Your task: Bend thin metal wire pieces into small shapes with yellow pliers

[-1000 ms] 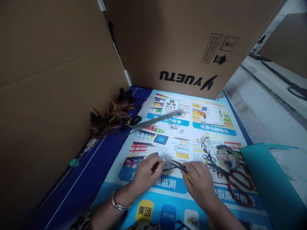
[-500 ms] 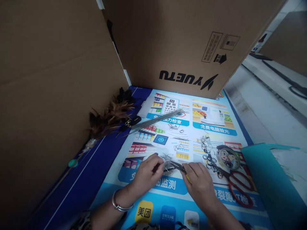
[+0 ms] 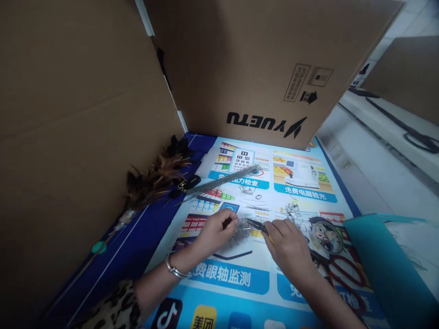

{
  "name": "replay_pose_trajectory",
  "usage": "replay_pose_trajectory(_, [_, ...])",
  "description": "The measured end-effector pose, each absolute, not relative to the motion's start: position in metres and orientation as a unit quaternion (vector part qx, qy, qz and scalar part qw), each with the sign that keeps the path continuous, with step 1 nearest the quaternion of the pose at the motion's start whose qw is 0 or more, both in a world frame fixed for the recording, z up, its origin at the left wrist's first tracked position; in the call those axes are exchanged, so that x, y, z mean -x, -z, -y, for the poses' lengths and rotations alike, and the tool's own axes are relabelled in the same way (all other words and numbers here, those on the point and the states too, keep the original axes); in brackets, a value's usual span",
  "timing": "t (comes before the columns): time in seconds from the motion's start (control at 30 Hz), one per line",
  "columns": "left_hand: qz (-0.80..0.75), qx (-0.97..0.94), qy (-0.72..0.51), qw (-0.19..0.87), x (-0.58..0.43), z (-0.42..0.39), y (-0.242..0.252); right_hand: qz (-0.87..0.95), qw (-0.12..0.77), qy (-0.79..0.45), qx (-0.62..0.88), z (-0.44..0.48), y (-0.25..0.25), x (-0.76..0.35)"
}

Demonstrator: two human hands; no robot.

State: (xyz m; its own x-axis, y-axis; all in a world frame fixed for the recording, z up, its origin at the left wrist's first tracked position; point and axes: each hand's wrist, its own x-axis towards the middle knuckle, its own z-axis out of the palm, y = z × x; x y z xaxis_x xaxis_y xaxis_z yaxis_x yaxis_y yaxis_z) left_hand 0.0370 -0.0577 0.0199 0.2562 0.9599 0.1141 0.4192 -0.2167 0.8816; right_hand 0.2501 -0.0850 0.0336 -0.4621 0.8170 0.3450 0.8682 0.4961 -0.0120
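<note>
Pinches a small wire tangle (image 3: 242, 230) in the left hand (image 3: 214, 230), with the grip closed tight on the tangle's 9 o'clock edge. Holds thin pliers (image 3: 255, 225) in the right hand (image 3: 290, 244), with the grip wrapped shut round the yellow handles and the dark tips pointing to 10 o'clock, right at the tangle. Too small to tell whether the tips are open or shut. Rests both hands low on a bright poster (image 3: 302, 183) spread over the desk, near each other, with the tangle between them. Wears a silver bangle (image 3: 176, 270) on the left wrist. At 4 o'clock from the right hand, red scissors (image 3: 338, 269), partly hidden under that arm. At 3 o'clock, a round tin (image 3: 325, 230) with a cartoon face. At 12 o'clock from the right hand, a loose pile of little wire loops (image 3: 291, 210). At 12 o'clock from the left hand, well apart, a bunch of long straight wires (image 3: 222, 179) lying slanted. At 10 o'clock, a brown feather duster (image 3: 154, 180) beside a cardboard wall. Far off at 12 o'clock, a big cardboard box (image 3: 260, 59) standing on the poster's far edge. At the far 3 o'clock side, a teal folder (image 3: 387, 269).
</note>
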Motion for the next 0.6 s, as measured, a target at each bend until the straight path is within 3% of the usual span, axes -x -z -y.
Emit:
replay_pose_trajectory(0.43, [-0.479, -0.656, -0.421, 0.404, -0.040, 0.020, 0.001, 0.834, 0.166, 0.057, 0.523, 0.052, -0.011, -0.243])
replay_pose_trajectory(0.6, [-0.456, -0.655, -0.425, 0.426, -0.035, 0.016, 0.002, 0.833, 0.221, 0.069, 0.502, 0.050, 0.007, -0.245])
